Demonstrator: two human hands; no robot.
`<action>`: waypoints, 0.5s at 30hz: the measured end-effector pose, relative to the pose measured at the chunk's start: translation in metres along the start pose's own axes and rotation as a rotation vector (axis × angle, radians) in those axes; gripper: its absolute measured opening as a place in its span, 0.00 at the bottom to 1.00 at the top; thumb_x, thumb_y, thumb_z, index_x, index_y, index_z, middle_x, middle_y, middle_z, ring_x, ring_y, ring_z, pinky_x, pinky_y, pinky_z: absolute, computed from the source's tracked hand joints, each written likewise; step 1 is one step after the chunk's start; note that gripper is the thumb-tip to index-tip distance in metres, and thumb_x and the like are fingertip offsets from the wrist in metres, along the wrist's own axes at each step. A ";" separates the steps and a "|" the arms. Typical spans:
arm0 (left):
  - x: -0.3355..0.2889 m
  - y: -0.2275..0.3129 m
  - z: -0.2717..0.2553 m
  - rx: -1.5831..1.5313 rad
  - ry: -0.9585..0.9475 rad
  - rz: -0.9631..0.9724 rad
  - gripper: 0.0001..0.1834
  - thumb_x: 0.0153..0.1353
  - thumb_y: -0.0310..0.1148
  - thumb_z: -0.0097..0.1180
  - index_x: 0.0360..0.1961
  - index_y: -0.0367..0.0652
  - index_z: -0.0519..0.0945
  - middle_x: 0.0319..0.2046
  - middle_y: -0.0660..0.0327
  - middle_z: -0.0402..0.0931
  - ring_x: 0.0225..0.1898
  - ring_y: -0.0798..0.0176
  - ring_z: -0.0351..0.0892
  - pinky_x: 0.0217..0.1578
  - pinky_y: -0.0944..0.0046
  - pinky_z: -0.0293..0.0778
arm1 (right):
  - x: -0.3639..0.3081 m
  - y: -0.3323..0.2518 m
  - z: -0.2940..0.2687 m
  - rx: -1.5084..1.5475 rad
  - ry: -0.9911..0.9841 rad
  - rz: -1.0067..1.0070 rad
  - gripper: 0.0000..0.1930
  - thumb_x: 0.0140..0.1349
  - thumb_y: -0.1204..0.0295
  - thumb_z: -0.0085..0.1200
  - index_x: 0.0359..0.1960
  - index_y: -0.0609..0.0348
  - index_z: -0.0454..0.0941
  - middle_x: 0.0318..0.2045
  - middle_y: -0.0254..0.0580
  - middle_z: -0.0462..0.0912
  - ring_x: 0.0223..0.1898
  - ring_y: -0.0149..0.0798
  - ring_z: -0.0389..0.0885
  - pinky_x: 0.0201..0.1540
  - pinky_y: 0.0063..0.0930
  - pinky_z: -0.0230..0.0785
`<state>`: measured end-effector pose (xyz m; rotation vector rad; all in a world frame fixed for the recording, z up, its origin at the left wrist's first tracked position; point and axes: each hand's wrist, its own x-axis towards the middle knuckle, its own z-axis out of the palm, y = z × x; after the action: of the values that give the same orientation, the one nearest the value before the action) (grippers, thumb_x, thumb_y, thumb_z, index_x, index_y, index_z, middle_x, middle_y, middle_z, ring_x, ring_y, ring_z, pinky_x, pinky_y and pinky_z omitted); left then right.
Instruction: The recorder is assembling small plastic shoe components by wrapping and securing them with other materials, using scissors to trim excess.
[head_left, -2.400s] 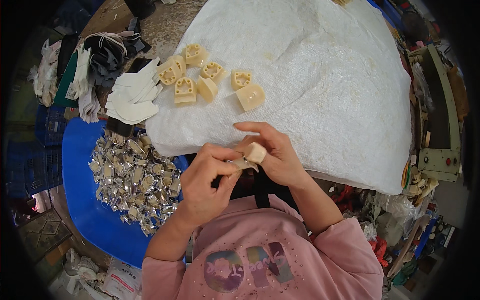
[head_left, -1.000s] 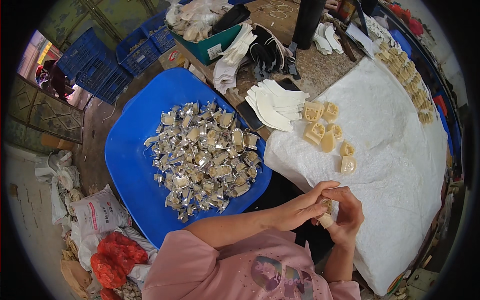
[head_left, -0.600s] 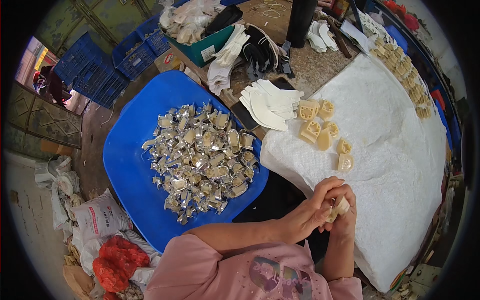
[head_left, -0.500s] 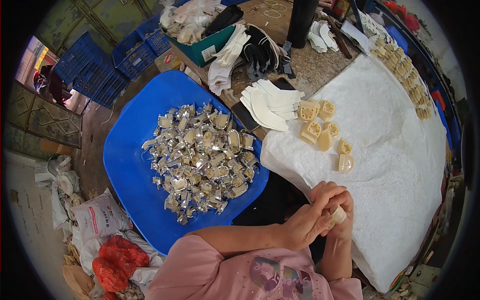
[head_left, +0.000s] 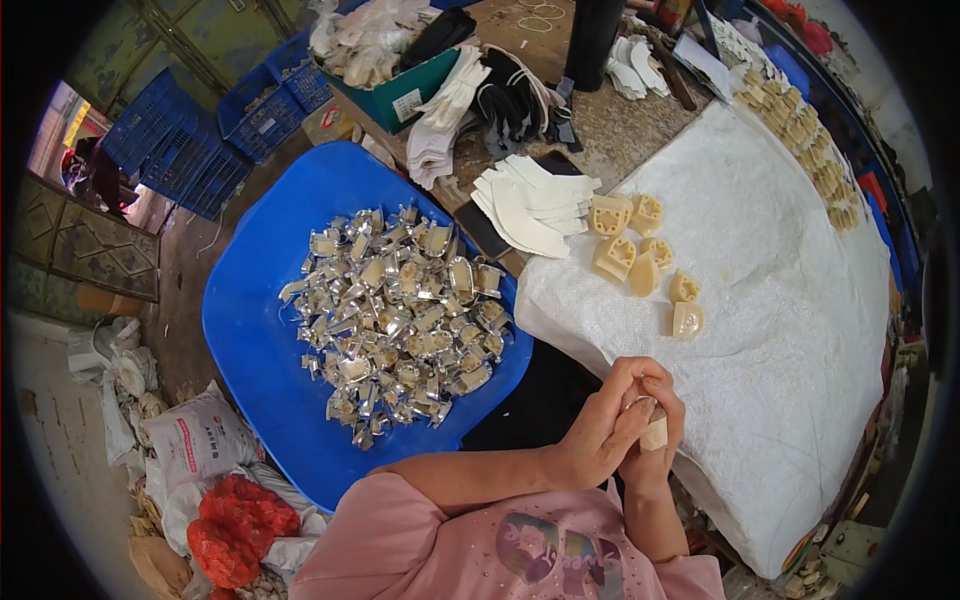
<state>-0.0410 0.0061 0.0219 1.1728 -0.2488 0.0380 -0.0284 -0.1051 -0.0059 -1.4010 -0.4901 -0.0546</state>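
Cream blocky plastic-looking piece [head_left: 654,435], clasped between left hand [head_left: 597,431] and right hand [head_left: 671,408] beside the white woven sheet [head_left: 780,340]; apparently mid-handling, next needing steady grip.

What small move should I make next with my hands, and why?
Perhaps loosen your right hand slightly: it and your left hand are closed together around the cream piece, with fingers covering part of it, so how it sits between them can't be fully checked.

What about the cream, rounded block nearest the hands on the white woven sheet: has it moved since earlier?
No: the block keeps its place on the sheet; only the view shifted.
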 end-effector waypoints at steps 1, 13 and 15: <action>0.001 -0.001 0.001 -0.012 -0.015 -0.008 0.18 0.66 0.27 0.37 0.56 0.35 0.57 0.47 0.55 0.65 0.49 0.65 0.66 0.52 0.66 0.62 | 0.001 -0.003 -0.003 -0.185 -0.024 -0.100 0.17 0.64 0.71 0.41 0.54 0.59 0.67 0.46 0.53 0.71 0.44 0.42 0.71 0.46 0.35 0.63; 0.018 -0.008 -0.019 -0.460 -0.007 -0.302 0.45 0.59 0.71 0.22 0.69 0.55 0.42 0.37 0.56 0.73 0.32 0.62 0.72 0.28 0.65 0.68 | 0.023 -0.011 -0.019 0.128 -0.109 0.236 0.29 0.70 0.51 0.32 0.64 0.59 0.59 0.38 0.39 0.66 0.27 0.28 0.68 0.26 0.19 0.68; 0.019 -0.009 -0.021 -0.474 -0.023 -0.290 0.46 0.57 0.73 0.22 0.69 0.55 0.43 0.37 0.56 0.74 0.34 0.62 0.72 0.28 0.66 0.67 | 0.023 -0.015 -0.023 0.156 -0.063 0.227 0.24 0.70 0.57 0.36 0.61 0.59 0.62 0.39 0.41 0.65 0.28 0.30 0.69 0.27 0.19 0.72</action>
<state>-0.0171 0.0203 0.0099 0.7271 -0.0970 -0.2765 -0.0055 -0.1240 0.0140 -1.2993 -0.3767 0.2083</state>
